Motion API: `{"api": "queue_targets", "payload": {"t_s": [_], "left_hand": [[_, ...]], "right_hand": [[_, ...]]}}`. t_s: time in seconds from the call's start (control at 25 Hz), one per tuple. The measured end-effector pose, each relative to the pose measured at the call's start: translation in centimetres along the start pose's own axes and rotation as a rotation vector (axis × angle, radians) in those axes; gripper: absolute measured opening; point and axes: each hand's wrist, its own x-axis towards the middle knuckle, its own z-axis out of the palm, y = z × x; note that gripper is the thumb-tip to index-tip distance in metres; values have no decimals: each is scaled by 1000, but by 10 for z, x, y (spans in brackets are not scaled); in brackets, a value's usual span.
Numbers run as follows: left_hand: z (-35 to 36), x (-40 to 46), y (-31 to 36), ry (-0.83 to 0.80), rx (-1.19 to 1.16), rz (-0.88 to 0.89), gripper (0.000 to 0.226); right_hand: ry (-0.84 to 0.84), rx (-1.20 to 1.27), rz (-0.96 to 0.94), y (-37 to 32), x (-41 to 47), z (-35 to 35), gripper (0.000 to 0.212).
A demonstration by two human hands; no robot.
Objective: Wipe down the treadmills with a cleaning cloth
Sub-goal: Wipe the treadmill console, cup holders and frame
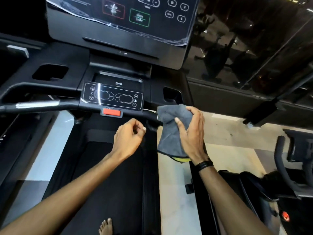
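Note:
I stand on the black treadmill belt [108,175], facing its console screen [118,22] and the lower control panel [112,96] with a red stop button [112,112]. My right hand [191,133] grips a grey cleaning cloth [171,128] with a yellow edge, wrapped over the right end of the front handlebar [150,116]. Just below the bar, under the stop button, my left hand [129,138] hovers with its fingers loosely curled and holds nothing. The bar's right end is hidden under the cloth.
The left handlebar [39,104] runs out to the left. Cup holders [50,72] sit either side of the console. Another machine [291,175] stands at the right across a strip of light floor [225,133]. A glass wall [254,48] rises behind. My bare foot [105,226] is on the belt.

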Motion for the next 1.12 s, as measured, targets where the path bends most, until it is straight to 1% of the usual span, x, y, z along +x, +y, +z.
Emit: {"api": "queue_targets", "payload": {"t_s": [0.04, 0.08, 0.12, 0.2, 0.24, 0.28, 0.32, 0.36, 0.4, 0.48, 0.52, 0.56, 0.64, 0.68, 0.72, 0.76, 0.84, 0.88, 0.92, 0.96, 1.08, 1.12], "left_hand": [[-4, 2, -2, 34, -10, -4, 10], [-7, 4, -6, 66, -24, -16, 9], [-10, 8, -9, 94, -33, -31, 8], [-16, 9, -14, 128, -31, -25, 7], [-21, 12, -16, 147, -27, -15, 7], [-27, 17, -18, 179, -18, -7, 8], [-34, 22, -20, 221, 0, 2, 8], [-38, 28, -21, 262, 20, 13, 8], [-40, 34, -20, 286, 44, 28, 7], [-35, 45, -12, 313, 109, 76, 5], [-29, 50, -5, 321, 148, 118, 7], [-22, 57, 3, 321, 192, 177, 8], [-7, 74, 18, 306, 312, 330, 9], [-2, 82, 25, 286, 391, 391, 10], [1, 89, 30, 265, 474, 432, 12], [3, 97, 33, 254, 548, 459, 16], [0, 112, 37, 228, 636, 452, 27], [-1, 117, 37, 188, 660, 429, 33], [-1, 123, 39, 134, 684, 402, 40], [0, 128, 40, 68, 713, 372, 46], [9, 143, 46, -107, 811, 321, 56], [14, 145, 47, -124, 850, 330, 58]], "right_hand": [[-11, -13, -28, -2, 16, 11, 43], [-81, -74, -32, -4, 31, 27, 51], [-237, -189, -1, -5, 43, 45, 65], [-663, -479, 95, -3, 48, 80, 102], [-810, -567, 111, -1, 45, 94, 118], [-853, -627, 93, 3, 43, 107, 129], [-806, -656, 69, 6, 44, 119, 132], [-729, -654, 41, 8, 47, 127, 127], [-679, -640, 12, 11, 50, 134, 116], [-652, -568, -60, 20, 61, 141, 87], [-701, -518, -86, 24, 70, 141, 75], [-790, -469, -93, 29, 80, 140, 69], [-993, -354, -24, 35, 101, 135, 67], [-1037, -320, 7, 35, 106, 133, 67], [-1012, -323, -5, 34, 104, 133, 65], [-908, -371, -46, 36, 94, 133, 62], [-664, -507, -181, 36, 67, 139, 50], [-614, -537, -224, 37, 59, 139, 45], [-621, -525, -241, 39, 58, 139, 43], [-684, -480, -231, 41, 66, 138, 43], [-1016, -278, -69, 45, 104, 132, 50], [-1046, -244, -31, 46, 107, 130, 52]]}}
